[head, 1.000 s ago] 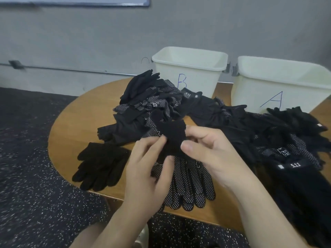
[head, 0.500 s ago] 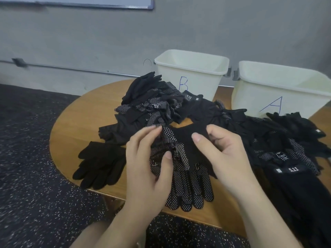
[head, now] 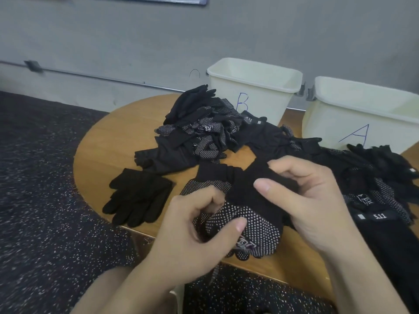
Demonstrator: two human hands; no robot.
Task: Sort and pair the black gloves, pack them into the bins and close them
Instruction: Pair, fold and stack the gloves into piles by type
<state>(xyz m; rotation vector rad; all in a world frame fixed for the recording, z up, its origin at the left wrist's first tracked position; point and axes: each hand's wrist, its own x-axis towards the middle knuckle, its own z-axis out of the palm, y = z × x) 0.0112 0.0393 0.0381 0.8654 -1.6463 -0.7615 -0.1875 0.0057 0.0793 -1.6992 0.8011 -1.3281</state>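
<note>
A pair of black gloves with white grip dots (head: pixel 256 227) lies at the near edge of the round wooden table (head: pixel 108 143). My left hand (head: pixel 192 232) grips its dotted finger end, fingers curled into the fabric. My right hand (head: pixel 310 200) pinches the plain black cuff between thumb and fingers. A heap of black gloves (head: pixel 204 132) spreads across the table middle. More gloves, some with 5.11 labels (head: pixel 381 200), lie at the right. Two open white bins stand at the back: bin B (head: pixel 254 87) and bin A (head: pixel 362 114).
A plain black glove pair (head: pixel 138 196) lies apart at the table's left front edge. Dark speckled floor (head: pixel 45 200) surrounds the table on the left. A grey wall (head: pixel 204 37) rises right behind the bins.
The dotted gloves came down from mid-air towards the near table edge. My left hand closed its fingers round the dotted end; my right hand moved to the cuff. The view shifted closer.
</note>
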